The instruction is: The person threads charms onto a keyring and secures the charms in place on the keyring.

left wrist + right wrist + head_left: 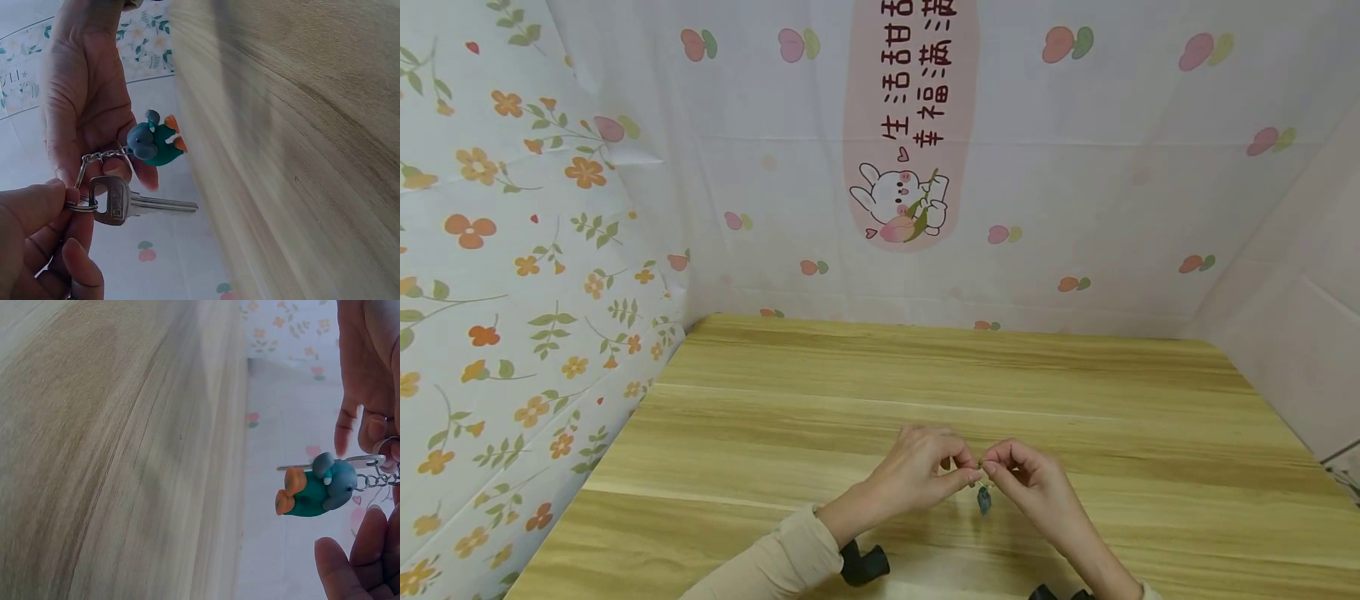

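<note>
Keychain (pixel 984 501) is suspended above a wood-grain table (pixel 925 375), between two hands, as I see it from the room. Components: silver key (pixel 134 204), split ring (pixel 85 207), short link chain (pixel 103 154), figurine (pixel 155 147). Figurine: smooth blue-grey head with a rounded ear and dark eye, green body, two orange feet. Key: flat bow with rounded corners, markings too blurred for me to read, slender grooved blade. The split ring passes through the bow; the chain joins the figurine's head. Left hand (pixel 921 467): thumb and finger pinch the split ring. Right hand (pixel 1036 485): fingertips pinch adjoining metalwork; I cannot tell which link.
</note>
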Tool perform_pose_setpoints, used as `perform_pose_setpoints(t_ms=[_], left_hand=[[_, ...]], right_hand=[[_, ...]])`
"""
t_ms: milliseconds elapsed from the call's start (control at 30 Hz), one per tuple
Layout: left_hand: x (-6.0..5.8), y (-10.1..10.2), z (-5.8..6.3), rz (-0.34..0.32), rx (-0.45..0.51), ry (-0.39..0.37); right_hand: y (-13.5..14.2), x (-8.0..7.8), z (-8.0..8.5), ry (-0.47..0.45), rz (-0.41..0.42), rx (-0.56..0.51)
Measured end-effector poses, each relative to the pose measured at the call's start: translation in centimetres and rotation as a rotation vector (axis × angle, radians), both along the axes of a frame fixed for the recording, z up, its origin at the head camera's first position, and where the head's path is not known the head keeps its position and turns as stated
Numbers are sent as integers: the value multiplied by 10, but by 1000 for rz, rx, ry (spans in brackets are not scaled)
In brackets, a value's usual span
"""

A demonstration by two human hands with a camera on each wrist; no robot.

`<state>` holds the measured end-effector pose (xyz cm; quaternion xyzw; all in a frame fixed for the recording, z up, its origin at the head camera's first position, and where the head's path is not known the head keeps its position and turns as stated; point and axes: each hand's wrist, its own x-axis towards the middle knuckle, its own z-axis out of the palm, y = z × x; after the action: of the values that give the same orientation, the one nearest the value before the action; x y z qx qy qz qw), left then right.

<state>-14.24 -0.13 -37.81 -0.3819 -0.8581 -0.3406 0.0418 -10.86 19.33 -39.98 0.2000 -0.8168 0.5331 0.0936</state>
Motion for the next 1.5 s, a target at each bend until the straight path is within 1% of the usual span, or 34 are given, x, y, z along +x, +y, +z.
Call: perform_pose_setpoints(t_ms=[67, 133, 300, 367, 500, 667, 733, 800, 933, 1000, 1233, 1400, 1500], left_hand=[[0, 0, 0, -9, 15, 8], [0, 0, 0, -10, 7, 2], [0, 0, 0, 15, -66, -37], [0, 1, -1, 23, -80, -41], [0, 2, 0, 21, -62, -26], [1, 0, 1, -6, 14, 21], [2, 0, 1, -9, 24, 34], [2, 1, 2, -3, 3, 23], [2, 2, 2, 20, -58, -25], [2, 3, 1, 28, -68, -32], [2, 2, 0, 25, -43, -27], [2, 1, 0, 6, 13, 12], [2, 1, 0, -4, 32, 23]], right_hand=[[0, 0, 0, -13, -7, 2], [1, 0, 0, -15, -8, 2], [1, 1, -2, 35, 25, 4], [0, 1, -3, 50, 30, 4], [0, 1, -3, 43, 21, 3], [1, 1, 0, -38, -7, 3], [2, 0, 0, -60, -12, 3], [2, 0, 0, -49, 5, -6], [3, 0, -3, 3, 52, -22], [3, 0, -4, 19, 64, -24], [1, 1, -3, 22, 58, -19], [1, 0, -2, -4, 18, -18], [2, -1, -2, -4, 17, -29]])
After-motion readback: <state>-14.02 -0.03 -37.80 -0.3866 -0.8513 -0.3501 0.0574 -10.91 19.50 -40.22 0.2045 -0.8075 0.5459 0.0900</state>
